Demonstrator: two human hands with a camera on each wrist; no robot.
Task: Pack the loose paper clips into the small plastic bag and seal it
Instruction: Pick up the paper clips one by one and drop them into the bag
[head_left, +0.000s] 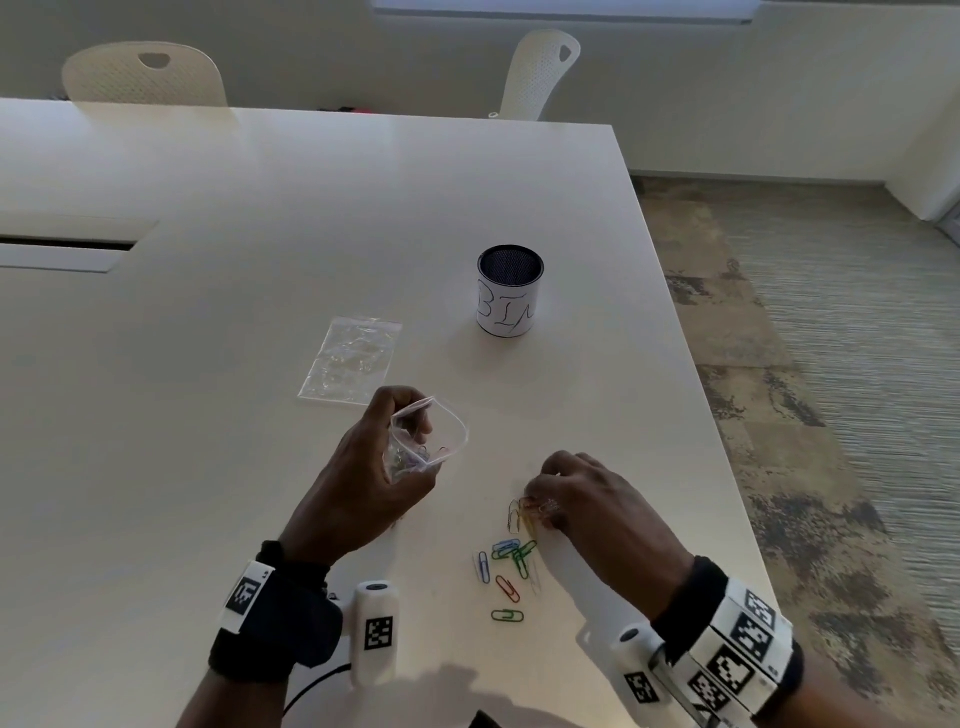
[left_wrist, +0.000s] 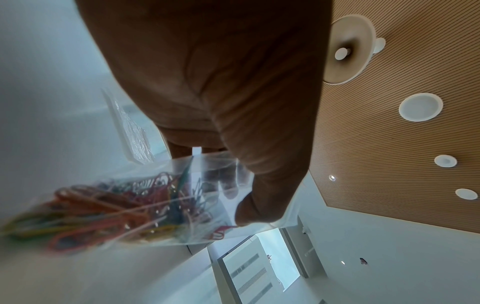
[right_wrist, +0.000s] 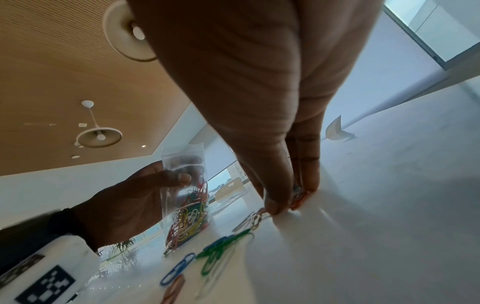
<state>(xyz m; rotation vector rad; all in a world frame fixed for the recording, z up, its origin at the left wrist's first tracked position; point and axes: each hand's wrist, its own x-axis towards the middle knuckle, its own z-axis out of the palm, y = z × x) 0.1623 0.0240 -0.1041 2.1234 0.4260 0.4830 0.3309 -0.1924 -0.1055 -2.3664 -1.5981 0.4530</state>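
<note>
My left hand (head_left: 374, 467) holds a small clear plastic bag (head_left: 428, 436) upright above the table, its mouth spread open. Several coloured paper clips (left_wrist: 109, 209) fill the bag's lower part (right_wrist: 188, 211). My right hand (head_left: 561, 493) is down on the table to the right, thumb and fingertips (right_wrist: 275, 203) pinching a few clips (right_wrist: 298, 200) against the surface. More loose clips (head_left: 506, 566), blue, green, red and pale, lie scattered just in front of that hand (right_wrist: 215, 248).
A second flat clear bag (head_left: 350, 364) lies on the white table (head_left: 260, 234) beyond my left hand. A mesh cup with a paper label (head_left: 509, 291) stands behind. The table's right edge (head_left: 727, 441) runs close to my right hand.
</note>
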